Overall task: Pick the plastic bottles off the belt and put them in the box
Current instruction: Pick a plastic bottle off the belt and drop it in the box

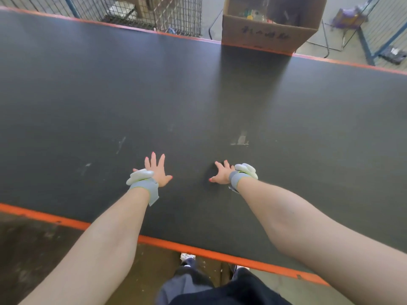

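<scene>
Dark trousers (pixel 220 291) and a pale shoe (pixel 187 256) show at the bottom edge, on the floor just below the near orange border (pixel 198 253) of the belt. Two bare forearms reach out from there over the dark belt (pixel 198 102).

Each wrist carries a grey strap with a white device: the left wristband (pixel 143 183) and the right wristband (pixel 241 175). The left hand (pixel 157 172) is held palm down over the belt, its fingers (pixel 153 159) spread wide and pointing away from the person, holding nothing. The right hand (pixel 222 173) lies beside it, a gap between the two, its fingers (pixel 220 165) loosely apart and a little curled, thumb turned toward the left hand, also holding nothing. Whether either palm touches the belt cannot be told.

Beyond the hands the belt carries only pale scuff marks (pixel 240 139); its long axis runs from left to right across the view, tilted down to the right. No bottle can be seen on the belt.

Past the far orange border stands the cardboard box (pixel 266 34), open at the top, pressed up against the belt's far edge right of centre, with dark writing on its near wall. Some items lie inside it, too blurred to name for certain. Left of the box stands a wire cage (pixel 167 14); at far right, blue-framed mesh fencing (pixel 383 29).
</scene>
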Motion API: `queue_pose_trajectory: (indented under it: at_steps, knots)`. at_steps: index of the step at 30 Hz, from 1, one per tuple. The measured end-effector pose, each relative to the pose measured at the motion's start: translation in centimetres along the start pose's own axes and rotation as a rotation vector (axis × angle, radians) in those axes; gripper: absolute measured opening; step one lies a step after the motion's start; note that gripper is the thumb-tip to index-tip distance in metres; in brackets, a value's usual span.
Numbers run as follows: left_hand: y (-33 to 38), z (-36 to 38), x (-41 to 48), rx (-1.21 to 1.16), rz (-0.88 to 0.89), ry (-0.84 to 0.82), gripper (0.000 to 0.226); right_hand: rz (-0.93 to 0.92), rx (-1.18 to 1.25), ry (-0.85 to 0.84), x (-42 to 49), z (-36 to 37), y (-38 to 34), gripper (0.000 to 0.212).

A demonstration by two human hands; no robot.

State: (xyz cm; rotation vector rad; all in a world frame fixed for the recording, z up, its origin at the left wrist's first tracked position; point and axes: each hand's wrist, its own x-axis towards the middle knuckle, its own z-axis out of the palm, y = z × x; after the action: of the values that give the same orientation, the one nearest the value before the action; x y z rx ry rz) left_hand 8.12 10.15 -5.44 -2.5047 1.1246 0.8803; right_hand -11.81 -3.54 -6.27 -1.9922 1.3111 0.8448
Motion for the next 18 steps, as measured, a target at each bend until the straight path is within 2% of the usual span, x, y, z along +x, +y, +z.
queue_pose_trajectory:
  at_steps: [2,5,13,18]
  knots:
    - [-0.5,0.1,-0.2,-0.066,-0.003,-0.024,0.079,0.021,-0.019,0.008,0.0,0.4,-0.4,0.086]
    - [-0.9,0.0,-0.4,-0.131,0.022,0.053,0.072,-0.008,-0.035,0.065,-0.1,0.4,-1.2,0.087]
    - [-3.4,-0.8,-0.6,-0.061,-0.067,0.131,0.079,-0.109,0.084,0.114,-0.3,-0.2,-4.3,0.086]
    - [-5.0,-0.1,-0.7,-0.021,-0.166,0.195,0.081,-0.097,0.069,0.087,0.1,0.4,-4.4,0.089]
